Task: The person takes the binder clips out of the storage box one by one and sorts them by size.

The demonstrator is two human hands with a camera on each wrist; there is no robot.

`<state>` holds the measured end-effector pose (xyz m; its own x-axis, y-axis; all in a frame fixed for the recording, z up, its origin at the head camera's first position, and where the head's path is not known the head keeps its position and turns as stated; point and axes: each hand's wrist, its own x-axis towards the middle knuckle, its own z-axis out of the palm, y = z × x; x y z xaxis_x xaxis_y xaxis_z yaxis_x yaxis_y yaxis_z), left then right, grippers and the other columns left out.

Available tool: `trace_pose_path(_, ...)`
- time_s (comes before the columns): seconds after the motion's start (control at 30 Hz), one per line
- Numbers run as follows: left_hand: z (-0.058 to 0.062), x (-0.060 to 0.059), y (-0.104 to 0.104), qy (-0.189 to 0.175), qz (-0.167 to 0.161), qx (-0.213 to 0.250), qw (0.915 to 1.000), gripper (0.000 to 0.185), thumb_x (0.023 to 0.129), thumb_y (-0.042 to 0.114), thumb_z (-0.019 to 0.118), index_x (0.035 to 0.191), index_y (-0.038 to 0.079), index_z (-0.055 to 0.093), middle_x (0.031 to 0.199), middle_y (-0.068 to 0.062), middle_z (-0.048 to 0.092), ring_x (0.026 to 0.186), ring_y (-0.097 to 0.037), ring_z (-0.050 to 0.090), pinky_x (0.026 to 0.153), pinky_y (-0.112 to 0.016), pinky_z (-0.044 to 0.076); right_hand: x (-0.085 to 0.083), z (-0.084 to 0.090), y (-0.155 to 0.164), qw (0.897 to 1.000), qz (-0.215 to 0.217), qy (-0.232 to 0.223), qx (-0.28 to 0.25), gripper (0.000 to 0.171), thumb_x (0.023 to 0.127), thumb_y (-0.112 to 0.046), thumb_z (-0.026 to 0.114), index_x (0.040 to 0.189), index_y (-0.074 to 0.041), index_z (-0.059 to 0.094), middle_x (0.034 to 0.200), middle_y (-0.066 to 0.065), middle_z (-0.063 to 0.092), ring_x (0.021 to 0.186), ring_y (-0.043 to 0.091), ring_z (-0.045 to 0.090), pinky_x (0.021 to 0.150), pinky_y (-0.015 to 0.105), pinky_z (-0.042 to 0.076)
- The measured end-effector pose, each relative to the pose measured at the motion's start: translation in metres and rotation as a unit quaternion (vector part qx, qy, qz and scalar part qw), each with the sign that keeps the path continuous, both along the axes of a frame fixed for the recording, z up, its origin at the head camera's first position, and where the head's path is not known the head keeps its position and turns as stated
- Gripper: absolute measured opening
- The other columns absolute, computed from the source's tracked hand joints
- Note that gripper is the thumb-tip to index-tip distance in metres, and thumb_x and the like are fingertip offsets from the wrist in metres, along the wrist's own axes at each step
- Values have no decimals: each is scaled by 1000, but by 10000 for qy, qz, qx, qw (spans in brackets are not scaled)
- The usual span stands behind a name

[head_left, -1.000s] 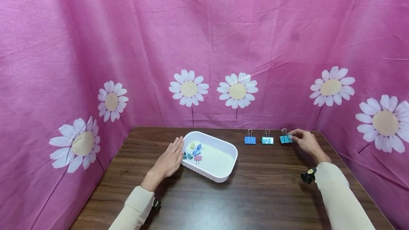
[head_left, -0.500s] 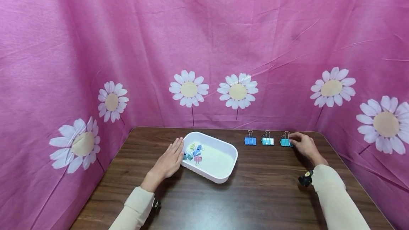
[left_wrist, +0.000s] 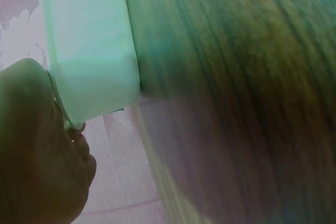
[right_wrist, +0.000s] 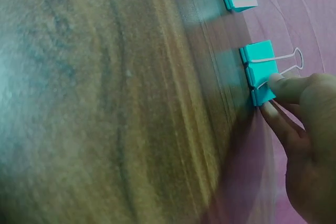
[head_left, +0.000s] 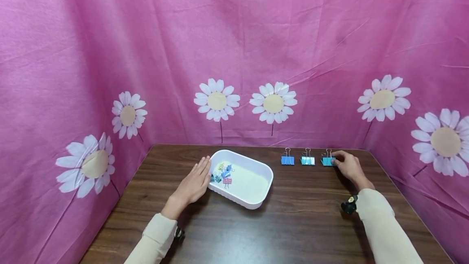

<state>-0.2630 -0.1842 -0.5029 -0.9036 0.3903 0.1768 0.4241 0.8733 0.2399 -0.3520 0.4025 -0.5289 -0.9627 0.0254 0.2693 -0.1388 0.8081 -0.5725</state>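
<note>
Three binder clips stand in a row at the upper right of the table (head_left: 293,215): a blue clip (head_left: 287,160), a light teal clip (head_left: 307,160), and a teal clip (head_left: 327,161). Judging by this, three are set out, while several small clips (head_left: 222,173) remain heaped in the white tray (head_left: 256,199) at centre. The right hand (head_left: 347,166) has its grip pinched on the teal clip's right end; the clip is a bright teal body with wire handles. The left hand (head_left: 194,182) rests flat, fingers straight, against the tray's left wall.
</note>
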Motion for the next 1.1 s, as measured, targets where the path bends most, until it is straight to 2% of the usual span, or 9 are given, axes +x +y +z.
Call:
trace_pose_path(0.13,1,0,-1,-4,-14,7,10000,56,116,21,35,164,-8,30,175,-22,24,164,-39,25,134,-55,27,0,5,-1,9993,-136,345,11,16,99,-7,72,111,5,71,102,26,73,92,37,67,77,38,52)
trace_pose_path(0.2,1,-1,-1,-26,-22,19,10000,57,116,21,34,164,-8,29,175,-22,24,164,-39,24,134,-55,26,-1,9,-2,9989,-192,434,47,14,100,-10,72,108,2,70,98,22,72,88,32,65,73,33,49)
trace_pose_path(0.37,1,-2,-1,-77,-22,8,10000,57,117,22,33,165,-7,27,177,-20,21,165,-37,22,135,-54,25,-2,20,-4,9977,-218,636,117,11,102,-14,72,102,-3,72,94,18,75,87,28,64,73,34,47)
trace_pose_path(0.47,1,-2,-1,-81,-28,31,10000,57,116,22,33,165,-7,27,177,-20,21,165,-38,23,135,-54,25,-3,27,-8,9965,-101,812,159,8,101,-14,74,100,-5,76,92,16,77,83,20,63,71,27,46)
trace_pose_path(0.63,-1,-1,-1,-78,-30,65,9999,57,116,21,34,165,-7,27,176,-21,22,165,-38,23,135,-55,26,-5,41,-19,9963,259,806,137,10,102,-15,74,101,-7,79,89,17,79,73,9,62,62,21,46)
trace_pose_path(0.73,-1,-1,-2,-89,-24,43,9999,57,116,21,34,165,-7,27,176,-21,22,165,-38,23,135,-55,25,-6,50,-28,9961,471,743,109,12,103,-16,73,103,-6,80,87,17,78,68,10,62,57,22,47)
trace_pose_path(0.87,-1,-1,-1,-94,-37,41,9999,57,116,21,34,165,-7,27,176,-20,22,165,-38,23,135,-55,26,-10,62,-42,9935,817,775,147,12,101,-15,75,103,-5,82,81,11,77,64,9,61,56,23,48)
trace_pose_path(0.97,-1,-1,-1,-83,-45,55,9999,57,116,22,34,165,-7,27,176,-21,22,164,-38,23,134,-56,26,-13,72,-53,9902,1126,774,294,13,101,-16,75,105,-6,83,86,9,79,65,8,60,58,23,48)
trace_pose_path(1.1,0,-2,-1,-109,-33,8,9999,57,117,23,33,166,-6,27,176,-20,23,165,-37,22,135,-55,26,-15,85,-72,9869,1490,521,321,16,102,-20,74,109,-8,82,99,12,82,74,12,67,64,23,53)
